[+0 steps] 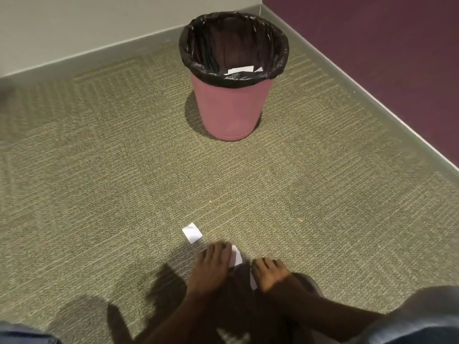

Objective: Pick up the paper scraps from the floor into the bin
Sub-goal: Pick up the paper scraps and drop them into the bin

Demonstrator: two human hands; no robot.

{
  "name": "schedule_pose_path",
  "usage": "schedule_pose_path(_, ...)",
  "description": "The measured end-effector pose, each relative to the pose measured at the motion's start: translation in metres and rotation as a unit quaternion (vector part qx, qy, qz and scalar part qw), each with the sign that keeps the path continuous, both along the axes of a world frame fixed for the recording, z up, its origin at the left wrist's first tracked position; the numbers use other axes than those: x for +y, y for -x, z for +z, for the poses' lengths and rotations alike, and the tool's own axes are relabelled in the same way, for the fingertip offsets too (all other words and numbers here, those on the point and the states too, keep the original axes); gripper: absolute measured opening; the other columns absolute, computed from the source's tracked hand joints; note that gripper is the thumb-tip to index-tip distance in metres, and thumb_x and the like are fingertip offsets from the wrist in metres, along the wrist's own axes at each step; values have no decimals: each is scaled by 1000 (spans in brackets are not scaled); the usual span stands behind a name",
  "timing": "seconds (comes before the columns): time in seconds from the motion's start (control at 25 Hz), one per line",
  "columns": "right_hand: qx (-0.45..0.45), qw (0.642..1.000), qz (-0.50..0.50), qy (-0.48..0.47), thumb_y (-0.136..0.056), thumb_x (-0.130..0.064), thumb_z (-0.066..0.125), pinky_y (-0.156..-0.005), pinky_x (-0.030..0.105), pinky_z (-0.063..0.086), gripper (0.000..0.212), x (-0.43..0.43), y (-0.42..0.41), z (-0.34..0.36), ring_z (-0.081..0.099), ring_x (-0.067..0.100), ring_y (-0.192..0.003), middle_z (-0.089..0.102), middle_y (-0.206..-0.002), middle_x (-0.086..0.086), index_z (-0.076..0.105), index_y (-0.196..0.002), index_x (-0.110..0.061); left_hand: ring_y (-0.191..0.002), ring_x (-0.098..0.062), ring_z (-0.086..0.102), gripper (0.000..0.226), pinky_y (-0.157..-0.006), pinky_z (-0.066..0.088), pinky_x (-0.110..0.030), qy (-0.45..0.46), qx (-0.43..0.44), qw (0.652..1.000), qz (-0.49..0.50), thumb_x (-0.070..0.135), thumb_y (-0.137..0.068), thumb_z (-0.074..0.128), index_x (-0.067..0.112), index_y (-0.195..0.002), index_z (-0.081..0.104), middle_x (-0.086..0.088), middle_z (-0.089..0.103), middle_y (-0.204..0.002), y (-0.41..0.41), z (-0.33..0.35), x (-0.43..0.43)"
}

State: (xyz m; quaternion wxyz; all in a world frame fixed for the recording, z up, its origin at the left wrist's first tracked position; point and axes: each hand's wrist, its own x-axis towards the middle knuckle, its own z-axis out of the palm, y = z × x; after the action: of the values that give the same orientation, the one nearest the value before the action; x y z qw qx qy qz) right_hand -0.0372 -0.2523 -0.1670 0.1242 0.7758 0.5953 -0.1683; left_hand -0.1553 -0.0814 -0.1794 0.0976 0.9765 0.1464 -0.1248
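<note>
Our left hand [213, 265] is down on the carpet [99, 194], palm down, with the forearm reaching forward from the bottom of the view. Its fingers are bent over the near edge of a white paper scrap [236, 258]; they touch it, but we cannot tell whether they pinch it or only press on it. Our right hand [269, 273] sits just beside, knuckles up and fingers curled down to the floor, its forearm coming in from the lower right. A sliver of white paper [253, 281] shows at its thumb side, partly hidden, and we cannot tell whether the hand holds it. Both hands are a little blurred. A third scrap [192, 232] lies flat on the carpet just beyond the left hand's fingers, apart from them. Well beyond that, near the corner of the room, the pink bin [232, 110] stands upright with a black liner [196, 53] folded over its rim, and a few white scraps [242, 69] lie inside it. A grey skirting [347, 85] runs along the two walls behind it.
</note>
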Motion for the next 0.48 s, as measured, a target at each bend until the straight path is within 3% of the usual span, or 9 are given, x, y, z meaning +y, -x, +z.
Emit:
schedule_pose_path(0.2,5,999,37,-21,-76,-24,49,-40,27,41,13,1,-8,3,56,16,-49,58,-63,-4,62,-70,-23,-76,-24,67,35,-57,53,-31,32,-74,997,21,24,-85,40,11,-116,52,-9,68,-88,-5,-6,-8)
schedule_pose_path(0.4,54,998,25,17,-75,-23,48,-35,23,37,17,10,-14,4,54,14,-44,55,-58,-5,61,-65,-22,-65,-18,65,24,-52,50,-27,17,-52,997,-53,27,-86,41,15,-103,53,-1,67,-79,-11,-3,-12)
schedule_pose_path(0.48,58,998,21,29,-74,-20,51,-36,23,43,14,21,-15,13,61,16,-48,60,-64,-2,64,-70,-20,-67,-17,66,23,-55,52,-26,26,-56,997,-53,31,-86,40,19,-96,57,1,66,-80,-8,-1,-8)
